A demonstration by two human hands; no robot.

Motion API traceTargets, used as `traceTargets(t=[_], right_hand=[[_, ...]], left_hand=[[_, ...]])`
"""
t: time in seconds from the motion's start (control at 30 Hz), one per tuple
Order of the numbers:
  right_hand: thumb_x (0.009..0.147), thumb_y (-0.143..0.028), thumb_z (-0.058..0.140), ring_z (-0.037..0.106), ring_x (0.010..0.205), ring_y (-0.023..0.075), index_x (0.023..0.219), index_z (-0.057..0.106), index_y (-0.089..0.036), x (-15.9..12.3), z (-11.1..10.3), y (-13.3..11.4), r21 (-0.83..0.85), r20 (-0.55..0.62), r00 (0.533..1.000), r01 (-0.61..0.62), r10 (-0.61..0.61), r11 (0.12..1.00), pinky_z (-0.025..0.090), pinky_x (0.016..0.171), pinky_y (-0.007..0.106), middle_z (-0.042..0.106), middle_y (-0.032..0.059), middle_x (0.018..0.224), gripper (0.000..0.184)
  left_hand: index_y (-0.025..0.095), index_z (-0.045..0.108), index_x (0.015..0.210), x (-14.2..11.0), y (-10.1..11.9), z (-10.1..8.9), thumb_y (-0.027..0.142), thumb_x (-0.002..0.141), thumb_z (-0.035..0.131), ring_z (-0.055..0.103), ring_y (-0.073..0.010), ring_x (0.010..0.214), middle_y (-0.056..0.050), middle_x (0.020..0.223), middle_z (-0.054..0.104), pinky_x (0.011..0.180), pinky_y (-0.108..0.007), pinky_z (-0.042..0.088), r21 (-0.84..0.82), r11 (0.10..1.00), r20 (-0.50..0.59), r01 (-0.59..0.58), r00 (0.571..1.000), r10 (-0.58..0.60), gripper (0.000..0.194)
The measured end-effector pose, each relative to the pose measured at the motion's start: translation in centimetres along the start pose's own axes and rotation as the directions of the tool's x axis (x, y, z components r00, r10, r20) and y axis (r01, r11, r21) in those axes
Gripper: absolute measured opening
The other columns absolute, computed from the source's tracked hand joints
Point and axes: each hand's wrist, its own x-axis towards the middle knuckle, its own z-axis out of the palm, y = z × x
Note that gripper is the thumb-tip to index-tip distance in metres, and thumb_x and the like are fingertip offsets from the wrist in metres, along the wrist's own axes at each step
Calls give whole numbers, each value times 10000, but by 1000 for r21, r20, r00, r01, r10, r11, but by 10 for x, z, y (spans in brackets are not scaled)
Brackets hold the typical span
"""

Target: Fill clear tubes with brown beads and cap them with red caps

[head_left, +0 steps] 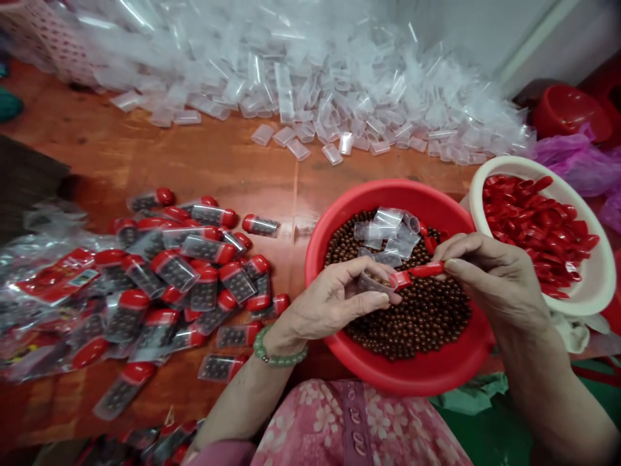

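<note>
My left hand is closed around a short clear plastic tube, held sideways over the red basin. A few brown balls seem to show inside the tube. My right hand pinches a red plastic cap between thumb and fingers. The cap's near end meets the tube's open end; how far it sits in the tube I cannot tell. Below both hands, many small shiny brown balls fill the basin. Several loose clear tubes and a few red caps lie on the balls.
A white bowl of red caps stands right of the basin. Clear tubes are heaped along the back of the table. Capped tubes filled with dark balls lie piled at left, beside clear plastic bags. A purple bag is at far right.
</note>
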Motion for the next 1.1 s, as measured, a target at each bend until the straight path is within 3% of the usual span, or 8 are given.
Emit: traceTargets(t=[0.2,0.33,0.47,0.6,0.73,0.9,0.97,1.1], right_hand=[[787,-353,814,663,669,142,921,714,-259,7,28,10,-37,-116,993,-23,18,999,567,567,249,725,7,841,192],[767,-311,816,738,802,157,997,673,-259,12,37,15,113,-152,985,-62,79,992,618,730,272,779,7,913,276],[823,-270,767,759,849,176,1004,723,-266,12,37,10,-14,-103,993,-57,55,998,625,785,309,803,12,953,186],[878,-225,714,759,937,200,1056,778,-299,11,39,1,-254,52,988,152,-144,955,623,893,371,802,16,1029,204],[919,-186,647,757,961,198,1109,779,-320,10,44,-4,-348,199,946,313,-257,884,635,898,363,790,33,1071,267],[910,-168,653,752,996,209,1169,757,-330,10,43,-4,-369,250,931,345,-265,863,641,899,366,776,41,1114,322],[887,-158,689,754,981,207,1140,764,-343,12,40,-4,-340,206,945,314,-255,886,639,903,366,787,23,1070,322],[859,-199,750,754,992,210,1115,758,-377,17,40,-4,-183,-82,978,175,-193,967,630,941,412,789,-6,1071,312]], left_hand=[[176,710,899,4,-5,-1,267,834,729,696,-206,1038,-93,1196,711,958,-358,551,214,968,-108,-134,981,160,113],[182,722,915,6,-7,-3,230,850,710,668,-234,1155,-96,1222,721,1038,-386,506,424,878,-70,-224,958,279,82],[184,729,938,5,-9,-4,205,856,711,679,-225,1154,-95,1244,726,1063,-387,488,460,855,-26,-241,958,284,87],[179,729,944,5,-9,-5,229,865,710,679,-232,1149,-98,1253,722,1068,-394,485,395,893,-66,-216,963,262,95],[178,722,944,7,-11,-6,230,858,716,668,-216,1124,-89,1207,709,1054,-366,490,357,906,-91,-228,957,277,101],[187,718,922,9,-12,-7,249,839,742,641,-205,1119,-79,1162,675,1056,-353,486,314,914,-146,-259,938,316,106],[184,713,914,9,-10,-7,237,839,734,639,-201,1122,-74,1148,675,1062,-346,480,276,925,-152,-260,939,309,94],[189,690,1046,9,-6,-4,257,881,680,675,-204,1080,-73,1126,714,1015,-351,511,113,983,-156,-146,974,163,179]])
